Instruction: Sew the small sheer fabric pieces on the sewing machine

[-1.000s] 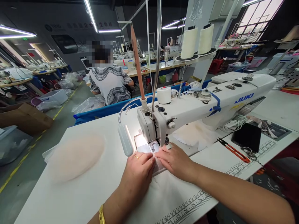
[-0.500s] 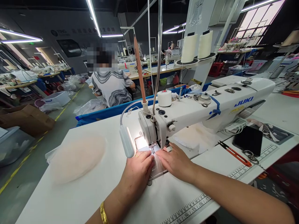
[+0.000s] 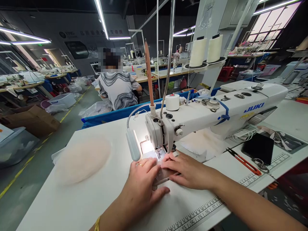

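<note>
My left hand [image 3: 141, 179] and right hand [image 3: 186, 170] lie flat with fingers stretched on the sheer fabric piece [image 3: 161, 173], under the presser foot [image 3: 158, 154] of the sewing machine [image 3: 204, 112], near the table's [image 3: 72, 205] front edge.

Dim hall, ceiling strips [image 3: 102, 19] glaring; machine lamp [image 3: 133, 145] blows out cloth by my fingers. Edges warped, sharp focus.
</note>
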A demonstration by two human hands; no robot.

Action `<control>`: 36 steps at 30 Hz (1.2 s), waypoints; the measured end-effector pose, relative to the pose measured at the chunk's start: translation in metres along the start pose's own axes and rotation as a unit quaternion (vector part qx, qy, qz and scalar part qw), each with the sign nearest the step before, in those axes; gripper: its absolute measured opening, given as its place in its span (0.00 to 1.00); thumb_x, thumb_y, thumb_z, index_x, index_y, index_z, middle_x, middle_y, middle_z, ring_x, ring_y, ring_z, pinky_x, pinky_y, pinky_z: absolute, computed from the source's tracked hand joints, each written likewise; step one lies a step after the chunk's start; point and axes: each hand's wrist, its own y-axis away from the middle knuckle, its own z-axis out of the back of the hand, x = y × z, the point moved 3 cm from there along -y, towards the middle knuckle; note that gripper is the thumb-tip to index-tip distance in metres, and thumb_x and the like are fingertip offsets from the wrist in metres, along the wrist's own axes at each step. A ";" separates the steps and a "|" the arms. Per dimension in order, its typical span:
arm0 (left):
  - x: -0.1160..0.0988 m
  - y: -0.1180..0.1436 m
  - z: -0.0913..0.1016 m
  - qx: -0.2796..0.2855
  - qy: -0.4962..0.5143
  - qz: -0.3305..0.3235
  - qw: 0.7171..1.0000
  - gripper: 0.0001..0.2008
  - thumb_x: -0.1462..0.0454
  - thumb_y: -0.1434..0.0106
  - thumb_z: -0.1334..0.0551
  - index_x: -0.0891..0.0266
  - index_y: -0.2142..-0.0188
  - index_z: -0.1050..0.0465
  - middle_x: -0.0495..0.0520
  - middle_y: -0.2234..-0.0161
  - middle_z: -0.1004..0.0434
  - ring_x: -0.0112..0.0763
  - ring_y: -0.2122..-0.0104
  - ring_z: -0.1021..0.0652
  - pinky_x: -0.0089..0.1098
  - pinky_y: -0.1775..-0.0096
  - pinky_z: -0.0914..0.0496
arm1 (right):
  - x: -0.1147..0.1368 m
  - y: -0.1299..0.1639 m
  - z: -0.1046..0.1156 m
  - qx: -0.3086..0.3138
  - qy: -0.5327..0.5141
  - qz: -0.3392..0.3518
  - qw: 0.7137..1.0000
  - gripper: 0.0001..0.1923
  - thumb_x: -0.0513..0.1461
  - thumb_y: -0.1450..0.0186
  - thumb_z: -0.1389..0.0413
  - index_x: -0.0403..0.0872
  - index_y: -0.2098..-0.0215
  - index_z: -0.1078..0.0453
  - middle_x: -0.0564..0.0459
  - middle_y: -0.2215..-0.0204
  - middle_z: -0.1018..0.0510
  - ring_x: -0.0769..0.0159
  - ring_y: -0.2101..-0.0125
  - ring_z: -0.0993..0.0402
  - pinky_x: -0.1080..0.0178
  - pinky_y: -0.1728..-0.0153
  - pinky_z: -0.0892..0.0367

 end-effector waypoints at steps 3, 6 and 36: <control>-0.010 0.006 -0.002 0.019 0.020 -0.004 1.000 0.23 0.57 0.42 0.25 0.54 0.50 0.27 0.59 0.43 0.25 0.55 0.45 0.25 0.55 0.45 0.34 | 0.001 0.000 -0.001 0.006 -0.025 0.039 0.999 0.02 0.36 0.26 0.41 0.49 0.58 0.25 0.50 0.54 0.22 0.59 0.57 0.30 0.58 0.55 0.33; -0.008 0.006 -0.009 -0.009 0.041 -0.004 0.999 0.10 0.72 0.40 0.39 0.57 0.62 0.31 0.56 0.49 0.22 0.44 0.52 0.23 0.48 0.48 0.31 | -0.001 -0.002 -0.009 -0.005 -0.021 0.047 0.999 0.08 0.35 0.25 0.46 0.48 0.62 0.28 0.50 0.58 0.22 0.60 0.60 0.31 0.58 0.57 0.33; 0.016 -0.013 -0.011 -0.077 0.068 -0.056 0.993 0.19 0.74 0.35 0.46 0.57 0.60 0.18 0.56 0.60 0.22 0.40 0.61 0.26 0.38 0.59 0.33 | -0.001 -0.002 -0.016 -0.019 0.006 0.028 0.999 0.11 0.30 0.28 0.52 0.48 0.65 0.33 0.52 0.68 0.24 0.62 0.68 0.34 0.59 0.62 0.38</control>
